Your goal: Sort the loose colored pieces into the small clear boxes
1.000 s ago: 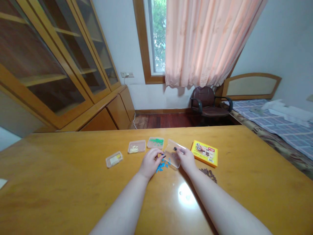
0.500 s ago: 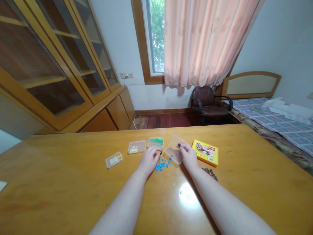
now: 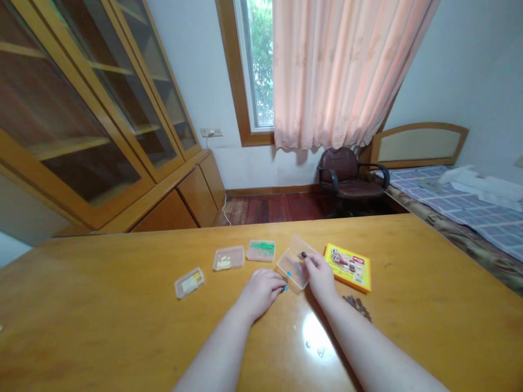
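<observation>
My right hand (image 3: 321, 276) grips the edge of a clear plastic box (image 3: 295, 249), tilted with its open side toward my left hand. One small blue piece (image 3: 289, 273) shows inside it. My left hand (image 3: 261, 294) is cupped low over the table at the box's near rim, fingers curled together. A bit of blue shows at its fingertips; most of the blue pieces are hidden under the hand. Beyond it lie a clear box with green pieces (image 3: 261, 249) and one with cream pieces (image 3: 224, 262).
A smaller lidded clear case (image 3: 189, 283) lies at the left. Right of my right hand is a yellow printed box (image 3: 348, 267), with a pile of brown pieces (image 3: 357, 307) in front of it. The wooden table (image 3: 122, 316) ends at a far edge before a chair (image 3: 347, 171).
My left hand has moved right and nearer, over the blue pile, toward the tilted box. The loose blue pieces are now mostly out of sight, and blue shows in the box.
</observation>
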Tool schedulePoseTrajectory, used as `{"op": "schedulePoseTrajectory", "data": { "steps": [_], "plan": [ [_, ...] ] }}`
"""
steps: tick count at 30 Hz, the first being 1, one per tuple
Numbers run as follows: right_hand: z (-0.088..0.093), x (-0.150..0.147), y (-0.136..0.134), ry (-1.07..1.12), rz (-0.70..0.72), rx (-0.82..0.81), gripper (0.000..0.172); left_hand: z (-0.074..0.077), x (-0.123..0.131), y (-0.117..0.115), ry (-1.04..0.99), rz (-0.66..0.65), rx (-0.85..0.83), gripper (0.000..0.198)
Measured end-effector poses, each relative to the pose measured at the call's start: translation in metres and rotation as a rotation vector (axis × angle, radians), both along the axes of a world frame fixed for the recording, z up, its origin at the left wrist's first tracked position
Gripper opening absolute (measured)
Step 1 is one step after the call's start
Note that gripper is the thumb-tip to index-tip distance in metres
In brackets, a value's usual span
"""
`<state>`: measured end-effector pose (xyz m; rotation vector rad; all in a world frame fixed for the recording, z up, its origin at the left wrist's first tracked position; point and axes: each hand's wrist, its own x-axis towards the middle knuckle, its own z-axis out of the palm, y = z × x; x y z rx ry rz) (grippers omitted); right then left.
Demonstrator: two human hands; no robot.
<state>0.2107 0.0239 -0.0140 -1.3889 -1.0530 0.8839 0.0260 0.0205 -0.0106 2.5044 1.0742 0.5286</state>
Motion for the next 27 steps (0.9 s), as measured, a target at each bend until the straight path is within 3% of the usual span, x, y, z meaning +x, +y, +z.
{"op": "schedulePoseTrajectory", "data": {
  "steps": [7,27],
  "plan": [
    [-0.0065,-0.0001,0.0002,0.017,0.106,-0.029,0.031,0.0035,0.003,0.0,0.036,0.076,0.013,0.008],
    [-0.0041,0.0021,0.0065,-0.003,-0.012,-0.009,0.036,0.0013,0.0012,0.0042,0.122,0.13,0.078,0.002]
  ]
}}
